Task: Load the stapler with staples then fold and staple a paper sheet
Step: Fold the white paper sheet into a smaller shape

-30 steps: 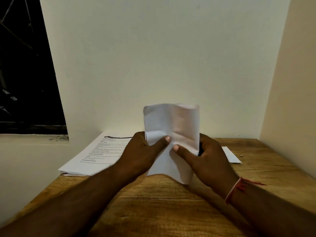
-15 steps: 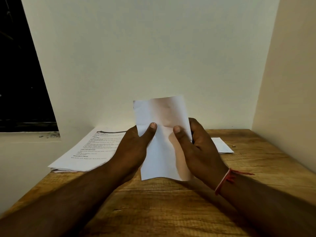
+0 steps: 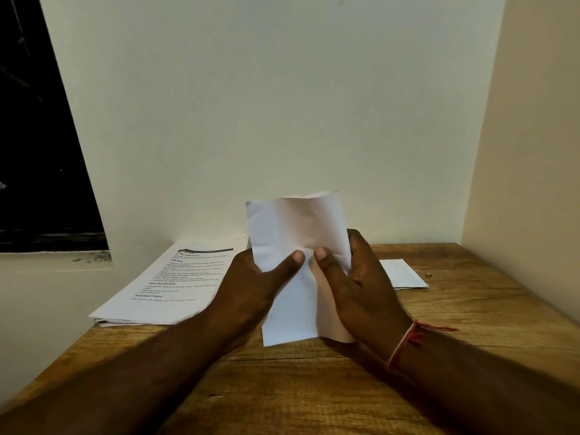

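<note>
Dim indoor shot, warm-greenish cast. Light prob. from above/behind cam: back wall [image 3: 282, 105] brightest, evenly lit. Window [image 3: 31, 120] at left solid black. Left hand [image 3: 251, 284], right hand [image 3: 361, 287] + forearms underexposed, little surface detail; paper sheet [image 3: 295, 227] reads pale grey-pink. Soft shadows under forearms on wooden table [image 3: 470, 309]. Wide-angle bend: window edge, right wall corner lean outward. Body text on printed pages [image 3: 175, 277] too soft to read.

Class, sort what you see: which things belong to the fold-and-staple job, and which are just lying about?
In use: creased white paper sheet, held by left hand and right hand.
Lying about: stack of printed white pages; small white paper slip on the brown wooden table.
</note>
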Motion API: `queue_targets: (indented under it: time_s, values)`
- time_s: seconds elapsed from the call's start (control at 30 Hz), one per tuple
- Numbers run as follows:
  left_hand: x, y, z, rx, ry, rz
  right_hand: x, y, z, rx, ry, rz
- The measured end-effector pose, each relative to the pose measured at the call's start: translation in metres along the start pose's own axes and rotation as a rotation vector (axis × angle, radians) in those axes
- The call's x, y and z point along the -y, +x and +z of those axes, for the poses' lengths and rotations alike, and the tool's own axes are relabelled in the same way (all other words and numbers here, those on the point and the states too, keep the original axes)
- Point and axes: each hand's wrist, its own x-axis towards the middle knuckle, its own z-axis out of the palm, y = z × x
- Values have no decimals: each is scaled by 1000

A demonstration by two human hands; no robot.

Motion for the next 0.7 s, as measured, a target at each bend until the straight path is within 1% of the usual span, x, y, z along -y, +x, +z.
queue_targets:
  time_s: [0.17,0.33,0.5,0.6,0.7]
  values:
    - [1,0,0,-12,18,-2,0,0,-1,-29,5,22]
    - [-12,0,-5,-47,170,75,9,0,-4,-78,57,-20]
    - [-10,4,-6,-90,275,114,5,0,-2,-41,125,22]
    - [-4,5,-6,-111,275,89,0,2,-1,-32,68,59]
    - [-4,5,-3,-95,279,69,2,4,-2,-23,-18,60]
